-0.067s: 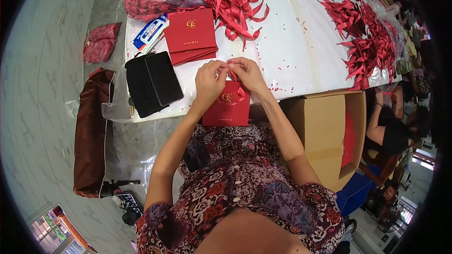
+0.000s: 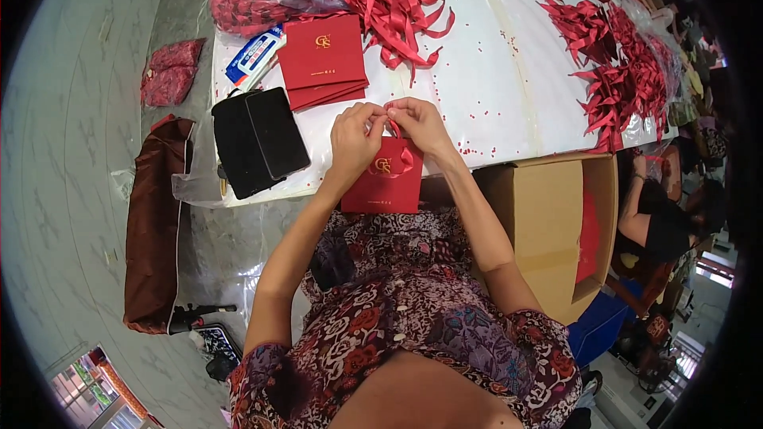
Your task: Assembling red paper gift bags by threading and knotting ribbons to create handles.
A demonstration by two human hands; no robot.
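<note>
A small red paper bag (image 2: 380, 189) with a gold emblem lies at the table's near edge, its lower part reaching past the edge toward my lap. Above its top edge, my left hand (image 2: 355, 133) pinches a red ribbon (image 2: 395, 126) with thumb and forefinger. My right hand (image 2: 421, 126) pinches the same ribbon close beside it, the fingertips of both hands almost meeting. A loop of the ribbon hangs over the bag's face. My fingers partly hide the ribbon's ends. Just beyond my left hand rests a stack of flat red paper bags (image 2: 323, 56).
A black case (image 2: 261, 143) and a blue-white packet (image 2: 254, 59) lie on the white table (image 2: 485, 56) at left. Heaps of red ribbons (image 2: 389, 0) lie at the back, more ribbons (image 2: 624, 71) at right. An open cardboard box (image 2: 548, 222) stands beside my right arm. Another person (image 2: 668, 214) sits at far right.
</note>
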